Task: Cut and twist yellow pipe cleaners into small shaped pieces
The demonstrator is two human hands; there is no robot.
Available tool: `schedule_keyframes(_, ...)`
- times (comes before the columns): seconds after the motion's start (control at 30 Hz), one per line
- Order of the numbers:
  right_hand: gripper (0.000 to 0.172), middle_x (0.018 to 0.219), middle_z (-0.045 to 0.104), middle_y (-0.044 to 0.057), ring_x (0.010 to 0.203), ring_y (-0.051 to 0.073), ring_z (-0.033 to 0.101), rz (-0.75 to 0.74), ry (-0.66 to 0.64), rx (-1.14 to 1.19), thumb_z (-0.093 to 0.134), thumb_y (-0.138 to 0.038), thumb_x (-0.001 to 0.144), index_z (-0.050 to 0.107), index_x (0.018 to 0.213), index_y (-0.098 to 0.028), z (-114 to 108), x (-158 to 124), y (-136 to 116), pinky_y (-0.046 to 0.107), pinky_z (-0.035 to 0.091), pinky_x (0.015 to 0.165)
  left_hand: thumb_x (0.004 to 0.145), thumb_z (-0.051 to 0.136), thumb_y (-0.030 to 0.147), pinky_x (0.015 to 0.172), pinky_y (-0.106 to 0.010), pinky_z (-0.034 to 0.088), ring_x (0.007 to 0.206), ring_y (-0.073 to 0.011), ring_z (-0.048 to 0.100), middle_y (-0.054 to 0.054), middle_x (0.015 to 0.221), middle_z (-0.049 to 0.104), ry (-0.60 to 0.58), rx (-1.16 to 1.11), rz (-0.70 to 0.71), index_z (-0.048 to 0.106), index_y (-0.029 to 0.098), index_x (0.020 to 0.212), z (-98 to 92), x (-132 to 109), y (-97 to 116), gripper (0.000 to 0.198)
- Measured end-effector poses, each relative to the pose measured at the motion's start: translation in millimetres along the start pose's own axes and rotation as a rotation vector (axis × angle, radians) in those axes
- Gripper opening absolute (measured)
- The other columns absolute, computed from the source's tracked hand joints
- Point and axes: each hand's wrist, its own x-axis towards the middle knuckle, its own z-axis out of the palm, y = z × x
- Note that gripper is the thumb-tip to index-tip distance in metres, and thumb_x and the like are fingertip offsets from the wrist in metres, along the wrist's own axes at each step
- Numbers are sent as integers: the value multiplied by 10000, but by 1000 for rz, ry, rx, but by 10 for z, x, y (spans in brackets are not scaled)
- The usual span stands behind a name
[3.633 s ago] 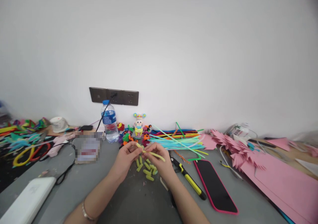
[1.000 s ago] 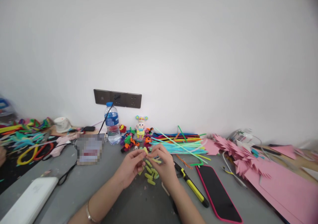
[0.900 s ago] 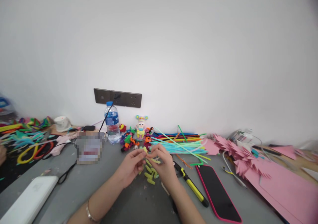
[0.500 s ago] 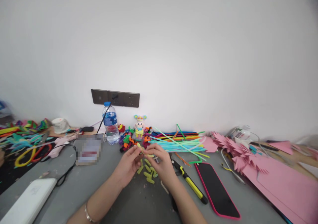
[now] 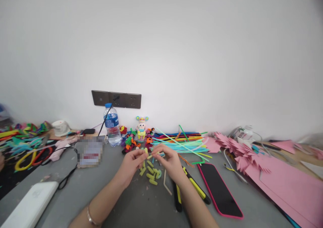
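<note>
Over the middle of the table, my left hand (image 5: 132, 164) pinches a yellow pipe cleaner piece (image 5: 146, 151) between thumb and fingertips. My right hand (image 5: 168, 159) comes in from the other side, its fingertips pinched on a pale yellow strand that seems part of the same piece. Below the hands lie several short twisted yellow pipe cleaner pieces (image 5: 151, 176). Pliers with yellow and black handles (image 5: 196, 187) lie partly under my right forearm, their head hidden. Close by is a bent pale pipe cleaner (image 5: 166, 182).
Behind my hands are bundled coloured pipe cleaners (image 5: 181, 145), a small figurine (image 5: 141, 129) and a water bottle (image 5: 112, 128). A phone (image 5: 219, 189) and folded pink paper (image 5: 280, 184) lie to the right. On the left are a white power bank (image 5: 31, 204) and black cable (image 5: 66, 177).
My right hand has moved slightly to the right, opening a gap between the hands. More of the pliers' handles and the bent pale pipe cleaner now show.
</note>
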Motion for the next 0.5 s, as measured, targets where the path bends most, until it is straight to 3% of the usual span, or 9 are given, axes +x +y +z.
schedule_keyframes(0.23,72,788,713,49,790,218,649,28,-89,75,702,-285,806,741,759,-245,-118,19,-36,350,492,748,631,780,482,474,-206,230,483,-71,319,-4,560,594,-126,208,30,724,134,657,18,-65,85,353)
schedule_keyframes(0.5,82,737,704,23,729,192,634,198,-145,102,744,-291,755,716,721,-222,-120,-11,49,306,471,695,692,747,401,514,-217,297,515,-106,436,-27,603,664,-248,318,9,760,155,686,-70,-42,114,247)
